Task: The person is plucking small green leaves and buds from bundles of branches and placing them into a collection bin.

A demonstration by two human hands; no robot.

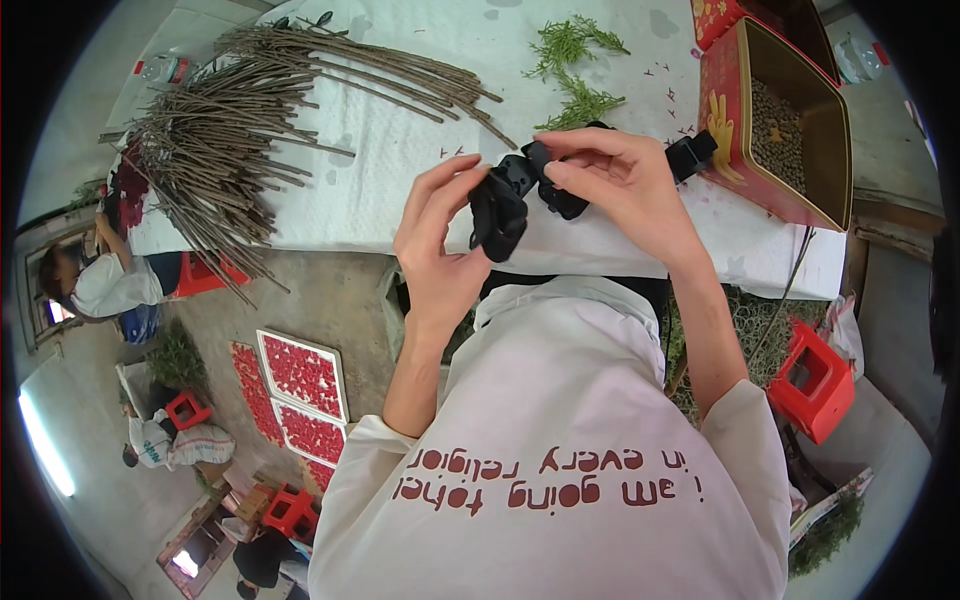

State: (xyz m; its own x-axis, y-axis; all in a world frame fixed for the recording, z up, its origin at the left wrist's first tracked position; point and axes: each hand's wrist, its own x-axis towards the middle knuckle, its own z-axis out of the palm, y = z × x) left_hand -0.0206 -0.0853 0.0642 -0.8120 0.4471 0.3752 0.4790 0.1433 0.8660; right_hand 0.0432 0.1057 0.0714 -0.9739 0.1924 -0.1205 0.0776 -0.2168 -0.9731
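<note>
My left hand [442, 232] holds a black strapped device [499, 217], its band looped between thumb and fingers. With thumb and forefinger, my right hand [622, 180] pinches a small black tab [537, 156] at that device's upper end. Just under the right fingers sits another black device [564, 204], partly hidden; whether it is joined to the first I cannot tell. Beyond the right wrist, a black strap piece [691, 156] lies by the red tin. Both hands are above the near edge of a table with a white cover [405, 199].
Thin brown twigs [225, 142] overhang the table's left side. Green sprigs [574, 101] lie behind my hands. An open red tin [724, 112] at right holds brown pellets [776, 135]. Red stools [814, 382], trays of red pieces [304, 375] and several people are around the floor.
</note>
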